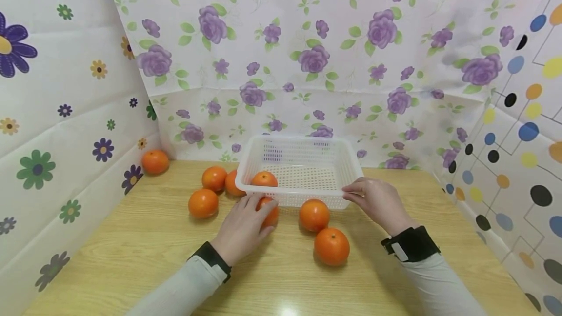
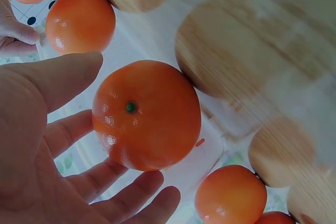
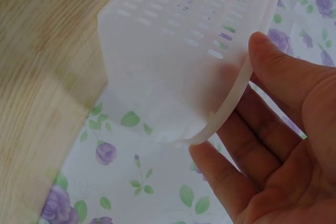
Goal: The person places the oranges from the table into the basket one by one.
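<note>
White bskt [image 1: 307, 192] w/ 1 orange [image 1: 265, 179] inside

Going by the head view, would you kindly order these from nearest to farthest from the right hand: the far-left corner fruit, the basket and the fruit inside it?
1. Basket: the right hand pinches its right end.
2. Fruit inside: basket's left side.
3. Corner fruit: table's far left.
</note>
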### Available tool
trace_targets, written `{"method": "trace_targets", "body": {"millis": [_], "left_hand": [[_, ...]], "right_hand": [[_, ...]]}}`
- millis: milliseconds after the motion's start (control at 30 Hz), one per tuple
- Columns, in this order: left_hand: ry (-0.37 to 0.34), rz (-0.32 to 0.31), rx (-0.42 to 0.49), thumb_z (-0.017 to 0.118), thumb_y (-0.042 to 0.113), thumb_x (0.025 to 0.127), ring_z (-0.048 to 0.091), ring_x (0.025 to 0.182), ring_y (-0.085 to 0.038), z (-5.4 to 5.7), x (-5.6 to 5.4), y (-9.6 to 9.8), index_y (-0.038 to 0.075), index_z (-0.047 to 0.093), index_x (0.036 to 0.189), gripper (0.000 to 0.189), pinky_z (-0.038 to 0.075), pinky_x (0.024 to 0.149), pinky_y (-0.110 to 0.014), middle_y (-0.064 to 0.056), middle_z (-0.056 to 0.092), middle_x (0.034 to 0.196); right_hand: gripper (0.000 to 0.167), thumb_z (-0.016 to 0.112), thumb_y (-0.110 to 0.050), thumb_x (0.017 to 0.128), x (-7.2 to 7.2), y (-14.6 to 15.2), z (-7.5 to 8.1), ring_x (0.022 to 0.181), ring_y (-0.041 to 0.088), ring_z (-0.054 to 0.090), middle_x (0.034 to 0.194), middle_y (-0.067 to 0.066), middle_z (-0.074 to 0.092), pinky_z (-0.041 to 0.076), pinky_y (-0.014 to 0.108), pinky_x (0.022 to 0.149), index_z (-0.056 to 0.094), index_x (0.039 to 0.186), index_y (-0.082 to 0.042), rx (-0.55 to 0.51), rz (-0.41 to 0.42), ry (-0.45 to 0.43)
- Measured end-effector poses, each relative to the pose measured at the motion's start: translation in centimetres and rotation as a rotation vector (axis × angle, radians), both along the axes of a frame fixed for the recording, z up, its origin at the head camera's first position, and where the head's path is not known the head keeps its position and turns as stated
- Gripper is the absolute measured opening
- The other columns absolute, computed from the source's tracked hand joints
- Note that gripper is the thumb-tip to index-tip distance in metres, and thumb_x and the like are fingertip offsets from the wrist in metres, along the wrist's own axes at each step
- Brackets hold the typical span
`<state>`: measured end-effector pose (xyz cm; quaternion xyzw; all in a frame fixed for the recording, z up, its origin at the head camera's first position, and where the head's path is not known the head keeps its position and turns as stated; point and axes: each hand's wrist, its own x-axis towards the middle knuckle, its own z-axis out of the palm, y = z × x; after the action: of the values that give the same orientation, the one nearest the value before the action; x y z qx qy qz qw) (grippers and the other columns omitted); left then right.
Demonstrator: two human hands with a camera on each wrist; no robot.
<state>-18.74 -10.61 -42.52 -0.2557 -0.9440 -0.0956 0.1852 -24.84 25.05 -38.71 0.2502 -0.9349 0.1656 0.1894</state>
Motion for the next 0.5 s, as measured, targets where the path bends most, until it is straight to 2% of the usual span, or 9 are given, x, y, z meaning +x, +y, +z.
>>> {"method": "trace_targets", "body": {"millis": [233, 500], "left_hand": [[-0.024, 0.024, -0.004, 0.092, 0.03, 0.094, 0.058, 0.13, -0.041, -0.02, -0.03, 0.07, 0.017, 0.067, 0.151, 0.064, 0.05, 0.115, -0.057, -0.02, 0.057, 0.149], [-0.013, 0.02, -0.002, 0.094, 0.028, 0.092, 0.061, 0.122, -0.039, -0.17, 0.04, 0.11, 0.016, 0.067, 0.149, 0.065, 0.053, 0.11, -0.054, -0.018, 0.056, 0.141]], "right_hand": [[0.018, 0.087, -0.022, 0.097, -0.01, 0.05, -0.09, 0.089, 0.026, 0.078, 0.104, 0.003, 0.082, 0.063, 0.051, 0.079, 0.088, 0.111, -0.01, -0.005, 0.002, 0.007], [0.019, 0.088, -0.022, 0.096, 0.01, 0.08, -0.23, 0.089, 0.026, 0.078, 0.104, 0.003, 0.082, 0.063, 0.05, 0.079, 0.088, 0.111, -0.01, -0.007, 0.002, 0.011]]}}
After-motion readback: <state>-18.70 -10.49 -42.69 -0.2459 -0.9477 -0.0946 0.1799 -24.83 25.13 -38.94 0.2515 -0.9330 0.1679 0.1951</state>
